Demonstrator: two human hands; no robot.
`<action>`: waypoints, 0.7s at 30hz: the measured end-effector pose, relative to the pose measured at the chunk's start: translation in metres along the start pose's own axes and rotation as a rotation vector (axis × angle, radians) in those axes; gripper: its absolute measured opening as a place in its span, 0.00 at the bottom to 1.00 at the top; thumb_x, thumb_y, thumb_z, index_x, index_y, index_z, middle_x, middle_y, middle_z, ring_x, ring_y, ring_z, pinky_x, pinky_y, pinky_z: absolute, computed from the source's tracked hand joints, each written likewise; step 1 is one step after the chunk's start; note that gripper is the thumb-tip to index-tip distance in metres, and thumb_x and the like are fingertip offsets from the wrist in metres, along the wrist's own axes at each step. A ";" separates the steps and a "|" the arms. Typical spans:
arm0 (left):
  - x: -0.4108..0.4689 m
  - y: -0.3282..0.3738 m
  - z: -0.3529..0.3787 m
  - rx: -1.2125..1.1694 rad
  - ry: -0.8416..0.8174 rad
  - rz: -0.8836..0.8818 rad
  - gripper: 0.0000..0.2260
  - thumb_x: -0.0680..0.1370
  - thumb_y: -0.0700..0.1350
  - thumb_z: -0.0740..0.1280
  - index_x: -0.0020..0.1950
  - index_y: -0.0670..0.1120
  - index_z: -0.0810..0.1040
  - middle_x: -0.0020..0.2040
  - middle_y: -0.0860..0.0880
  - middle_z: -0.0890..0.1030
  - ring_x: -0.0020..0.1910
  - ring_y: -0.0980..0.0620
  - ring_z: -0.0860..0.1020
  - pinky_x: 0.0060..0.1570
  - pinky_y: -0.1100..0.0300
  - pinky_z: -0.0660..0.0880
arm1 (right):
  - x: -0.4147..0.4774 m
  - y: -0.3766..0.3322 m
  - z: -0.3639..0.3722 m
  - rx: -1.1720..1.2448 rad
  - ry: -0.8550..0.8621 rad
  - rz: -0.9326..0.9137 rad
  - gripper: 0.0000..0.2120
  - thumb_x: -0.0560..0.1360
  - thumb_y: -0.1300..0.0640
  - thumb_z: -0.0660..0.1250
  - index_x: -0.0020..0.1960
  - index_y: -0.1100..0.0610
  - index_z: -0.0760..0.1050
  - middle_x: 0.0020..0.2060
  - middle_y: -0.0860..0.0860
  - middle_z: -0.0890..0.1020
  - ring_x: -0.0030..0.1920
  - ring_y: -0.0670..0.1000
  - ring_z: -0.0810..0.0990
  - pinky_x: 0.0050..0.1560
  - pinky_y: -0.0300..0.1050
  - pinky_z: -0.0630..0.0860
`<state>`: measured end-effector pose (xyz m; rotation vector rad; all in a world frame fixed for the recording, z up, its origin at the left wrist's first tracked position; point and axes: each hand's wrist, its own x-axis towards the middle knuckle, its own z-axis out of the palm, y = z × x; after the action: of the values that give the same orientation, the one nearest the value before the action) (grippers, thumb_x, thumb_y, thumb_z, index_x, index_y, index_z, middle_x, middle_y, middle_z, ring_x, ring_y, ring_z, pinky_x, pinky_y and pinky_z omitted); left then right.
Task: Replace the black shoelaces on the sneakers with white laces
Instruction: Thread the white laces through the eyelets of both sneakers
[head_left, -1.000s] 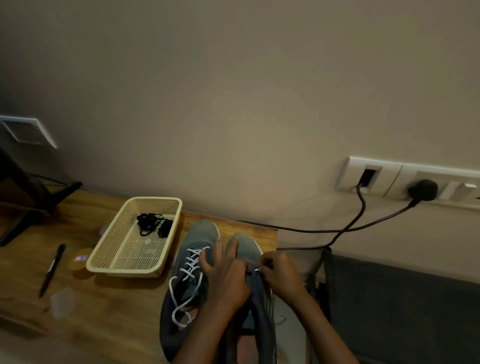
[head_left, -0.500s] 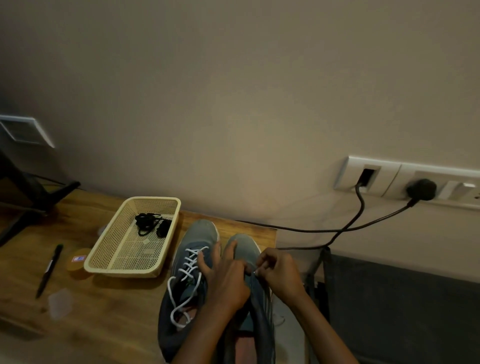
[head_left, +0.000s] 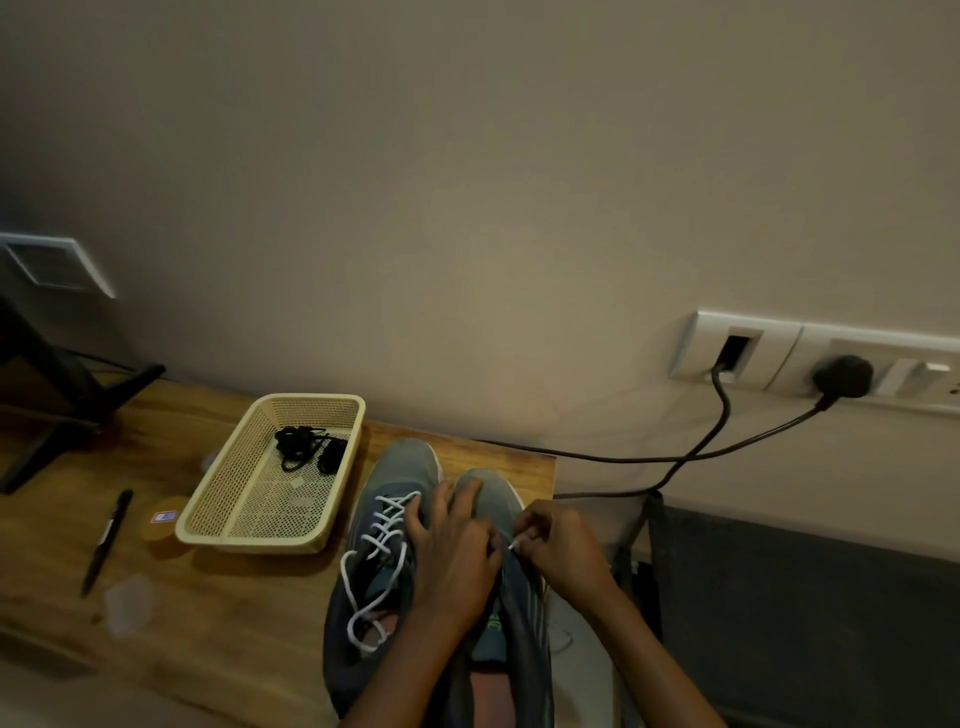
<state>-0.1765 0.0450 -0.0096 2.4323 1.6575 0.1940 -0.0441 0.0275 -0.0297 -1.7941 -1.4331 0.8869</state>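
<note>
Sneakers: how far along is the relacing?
Done: the black laces lie in the basket, and the sneaker beside the basket is threaded with a white lace, its ends loose.
In hand: the right hand pinches a lace tip at the other sneaker, with the left hand resting on its upper.
Left: threading that sneaker. The hands hide how many eyelets are done.
</note>
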 end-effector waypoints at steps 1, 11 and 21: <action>0.000 -0.003 0.001 0.000 -0.001 0.015 0.10 0.78 0.53 0.60 0.54 0.56 0.79 0.77 0.57 0.51 0.75 0.50 0.45 0.67 0.46 0.40 | 0.000 0.000 0.001 -0.012 0.003 -0.005 0.11 0.72 0.66 0.67 0.40 0.51 0.73 0.36 0.50 0.80 0.39 0.47 0.79 0.42 0.41 0.77; -0.005 -0.012 0.004 -0.057 0.010 0.054 0.07 0.76 0.54 0.65 0.49 0.57 0.82 0.77 0.59 0.43 0.76 0.52 0.43 0.69 0.48 0.41 | 0.001 0.001 0.005 0.122 -0.001 0.036 0.14 0.66 0.73 0.69 0.35 0.55 0.72 0.29 0.50 0.76 0.29 0.43 0.75 0.34 0.37 0.73; -0.004 -0.015 0.018 0.029 0.188 0.108 0.14 0.54 0.49 0.80 0.27 0.55 0.75 0.66 0.52 0.75 0.65 0.47 0.66 0.58 0.48 0.58 | -0.003 0.004 -0.001 0.231 -0.070 0.034 0.09 0.70 0.71 0.68 0.39 0.58 0.73 0.32 0.54 0.78 0.31 0.46 0.77 0.35 0.37 0.75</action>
<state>-0.1880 0.0456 -0.0309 2.5976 1.6111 0.4292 -0.0418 0.0240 -0.0325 -1.6323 -1.2882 1.0957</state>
